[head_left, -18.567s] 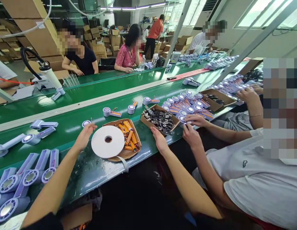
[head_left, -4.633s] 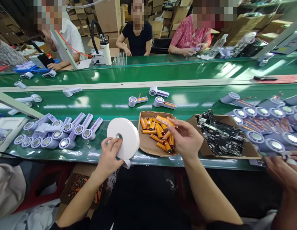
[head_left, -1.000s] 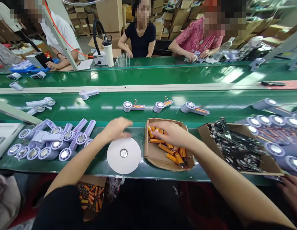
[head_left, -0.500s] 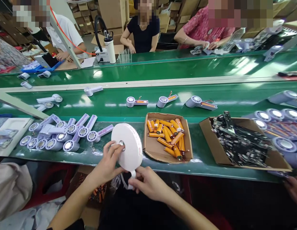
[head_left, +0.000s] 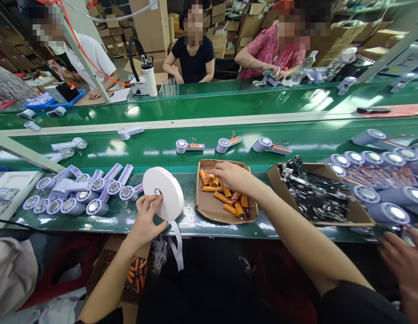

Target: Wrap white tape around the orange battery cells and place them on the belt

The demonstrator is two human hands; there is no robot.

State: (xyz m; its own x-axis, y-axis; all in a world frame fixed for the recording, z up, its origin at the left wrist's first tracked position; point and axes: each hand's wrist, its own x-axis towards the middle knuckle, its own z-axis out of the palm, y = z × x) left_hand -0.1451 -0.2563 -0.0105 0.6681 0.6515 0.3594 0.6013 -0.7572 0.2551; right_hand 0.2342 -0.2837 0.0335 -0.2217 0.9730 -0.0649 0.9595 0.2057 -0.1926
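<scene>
My left hand [head_left: 146, 220] is closed on a roll of white tape [head_left: 165, 193], with fingers at its core hole. The roll stands tilted over the bench's near edge, and a loose strip of tape [head_left: 177, 247] hangs below it. My right hand [head_left: 232, 176] reaches over a shallow cardboard box [head_left: 204, 211] of orange cylindrical batteries [head_left: 222, 198]. Its fingers are stretched down and apart onto the batteries at the far left of the box. The fingertips are partly hidden, and no battery shows lifted in them.
Lilac handheld fan bodies [head_left: 70, 206] lie piled at left. More fan parts with batteries inside [head_left: 191, 146] sit on the green conveyor [head_left: 155, 157]. A box of circuit boards [head_left: 316, 193] stands at right, near a co-worker's hand [head_left: 402, 252]. Several people sit across the belt.
My right hand has let go of the tape strip and moved up and right into the battery box. The strip now hangs free. The roll stays in my left hand, shifted slightly left in view.
</scene>
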